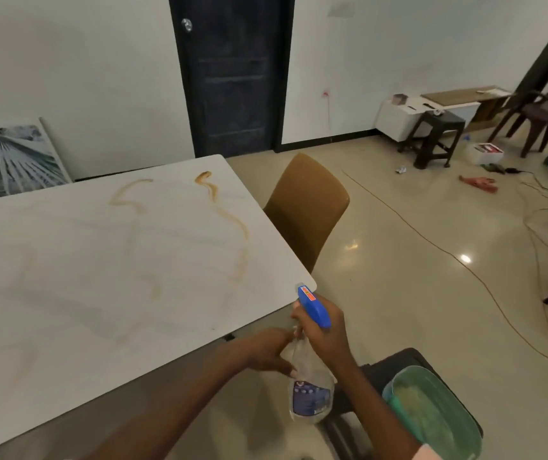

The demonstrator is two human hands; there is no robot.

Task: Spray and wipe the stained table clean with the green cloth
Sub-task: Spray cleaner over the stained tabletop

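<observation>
A white table [83, 267] carries brown curved stains [232, 224] near its right side and far edge. Just off the table's near right corner, my right hand [324, 330] grips the neck of a clear spray bottle [312, 390] with a blue trigger head [314, 307]. The nozzle points toward the table. My left hand [259, 353] touches the bottle's side with fingers spread. A green cloth [431, 413] lies on a dark seat at the lower right.
A brown chair [309, 207] is tucked against the table's right edge. A dark door [232, 74] stands behind. A stool [435, 137], boxes, cables and scattered items lie on the tiled floor to the right. A framed picture [10, 157] leans on the left wall.
</observation>
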